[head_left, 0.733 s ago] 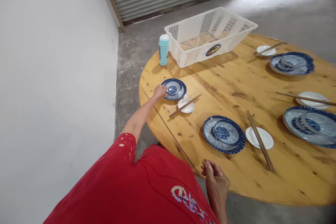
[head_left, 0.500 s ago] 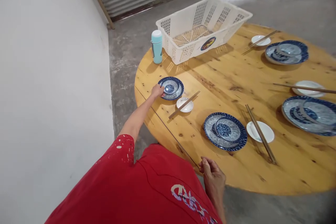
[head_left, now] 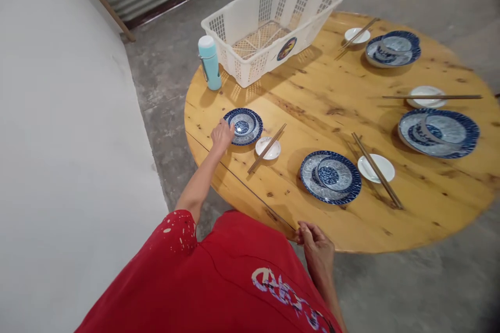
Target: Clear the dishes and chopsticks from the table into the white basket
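Reaching across the round wooden table (head_left: 312, 114), the left hand (head_left: 222, 135) meets the left rim of a blue-and-white bowl (head_left: 242, 124), thumb over the edge. Its opening is narrow; whether it grips or merely touches cannot be told. The bowl sits on a blue-rimmed plate (head_left: 246, 141) in the table's left part. Just beside the plate is a white saucer (head_left: 261, 146), wooden chopsticks (head_left: 276, 135) laid across it. The right hand (head_left: 318, 250) is at the table's near edge, fingers curled inward; its contents, if any, cannot be determined. Nearest to it is a second plate (head_left: 310, 186) bearing another bowl (head_left: 332, 174). Beyond the first setting, a light-blue bottle (head_left: 211, 68) stands upright just beside a white plastic basket (head_left: 260, 65).
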Demonstrator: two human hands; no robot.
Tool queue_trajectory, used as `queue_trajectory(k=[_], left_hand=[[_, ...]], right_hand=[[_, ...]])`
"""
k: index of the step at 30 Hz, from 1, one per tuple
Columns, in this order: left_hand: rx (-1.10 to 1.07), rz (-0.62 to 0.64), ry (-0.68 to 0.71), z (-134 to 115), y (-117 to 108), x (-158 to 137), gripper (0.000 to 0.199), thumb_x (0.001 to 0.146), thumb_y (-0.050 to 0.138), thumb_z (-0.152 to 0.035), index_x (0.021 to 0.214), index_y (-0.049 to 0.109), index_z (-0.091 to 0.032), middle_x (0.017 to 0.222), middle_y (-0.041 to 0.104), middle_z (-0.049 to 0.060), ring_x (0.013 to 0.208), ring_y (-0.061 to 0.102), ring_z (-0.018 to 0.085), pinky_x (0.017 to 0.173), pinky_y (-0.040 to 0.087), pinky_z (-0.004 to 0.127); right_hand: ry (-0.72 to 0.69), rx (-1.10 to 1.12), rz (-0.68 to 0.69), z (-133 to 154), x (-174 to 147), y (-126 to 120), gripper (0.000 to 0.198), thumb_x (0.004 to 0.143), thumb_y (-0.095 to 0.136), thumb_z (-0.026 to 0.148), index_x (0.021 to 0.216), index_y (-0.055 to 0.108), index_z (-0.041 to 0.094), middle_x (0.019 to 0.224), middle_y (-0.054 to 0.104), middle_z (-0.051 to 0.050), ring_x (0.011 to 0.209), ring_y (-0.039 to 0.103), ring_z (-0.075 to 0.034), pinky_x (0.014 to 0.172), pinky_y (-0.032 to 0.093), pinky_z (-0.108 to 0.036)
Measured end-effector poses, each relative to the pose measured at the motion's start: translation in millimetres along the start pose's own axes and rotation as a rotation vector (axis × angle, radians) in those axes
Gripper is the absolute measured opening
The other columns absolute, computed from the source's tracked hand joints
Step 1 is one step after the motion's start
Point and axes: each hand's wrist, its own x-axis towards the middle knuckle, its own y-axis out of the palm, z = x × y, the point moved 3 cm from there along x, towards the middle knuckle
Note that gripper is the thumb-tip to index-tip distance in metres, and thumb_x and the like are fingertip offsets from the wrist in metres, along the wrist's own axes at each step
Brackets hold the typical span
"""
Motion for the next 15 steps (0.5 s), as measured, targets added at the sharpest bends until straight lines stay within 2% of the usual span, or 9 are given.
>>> queue_trajectory(k=[2,3,6,8,10,12,15], left_hand=[[0.127,-0.113,0.15,-12,-3,-27,0.043,0.108,0.04,-0.042,0.133,0.055,-0.011,0.131,0.066,0.022,0.121,0.065,0.03,0.097,0.048,0.031],[0.174,-0.099,0.241,-19,0,-42,0.043,0.108,0.037,-0.043,0.133,0.055,-0.012,0.131,0.065,0.021,0.122,0.064,0.029,0.097,0.048,0.03],[0.28,0.078,0.417,-36,22,-84,0.044,0.107,0.039,-0.047,0.123,0.059,-0.012,0.124,0.065,0.021,0.119,0.064,0.031,0.095,0.049,0.032],[0.336,0.183,0.428,-43,40,-104,0.046,0.105,0.045,-0.05,0.121,0.059,-0.009,0.121,0.064,0.024,0.117,0.064,0.033,0.093,0.051,0.036],[0.366,0.243,0.397,-47,58,-116,0.046,0.103,0.05,-0.047,0.124,0.056,-0.006,0.121,0.063,0.026,0.116,0.065,0.035,0.091,0.053,0.038],[0.384,0.262,0.354,-50,71,-119,0.04,0.104,0.049,-0.036,0.127,0.054,-0.004,0.12,0.064,0.028,0.113,0.068,0.035,0.089,0.054,0.039],[0.427,0.269,0.302,-50,82,-116,0.031,0.101,0.041,-0.015,0.127,0.054,-0.002,0.117,0.068,0.028,0.108,0.072,0.033,0.088,0.055,0.038]], right_hand=[[-0.035,-0.02,-0.107,3,7,-8,0.061,0.068,0.065,0.074,0.087,0.069,0.015,0.066,0.065,-0.005,0.058,0.056,-0.019,0.058,0.048,-0.031],[-0.065,-0.039,-0.181,7,13,-15,0.06,0.071,0.062,0.073,0.088,0.069,0.015,0.069,0.066,-0.006,0.06,0.058,-0.019,0.06,0.049,-0.031],[-0.226,-0.205,-0.427,22,39,-49,0.055,0.082,0.05,0.065,0.093,0.07,0.016,0.083,0.071,-0.012,0.075,0.065,-0.023,0.075,0.052,-0.035],[-0.34,-0.39,-0.551,33,62,-77,0.05,0.087,0.045,0.057,0.099,0.07,0.015,0.094,0.072,-0.015,0.085,0.066,-0.026,0.084,0.052,-0.039],[-0.409,-0.552,-0.615,42,87,-104,0.046,0.089,0.043,0.048,0.106,0.068,0.013,0.102,0.07,-0.018,0.095,0.065,-0.029,0.091,0.051,-0.042],[-0.442,-0.692,-0.639,50,114,-125,0.042,0.089,0.045,0.04,0.112,0.065,0.012,0.11,0.068,-0.021,0.108,0.062,-0.032,0.099,0.047,-0.046],[-0.423,-0.846,-0.6,59,150,-140,0.042,0.088,0.053,0.034,0.12,0.061,0.009,0.119,0.065,-0.025,0.119,0.057,-0.036,0.104,0.043,-0.049]])
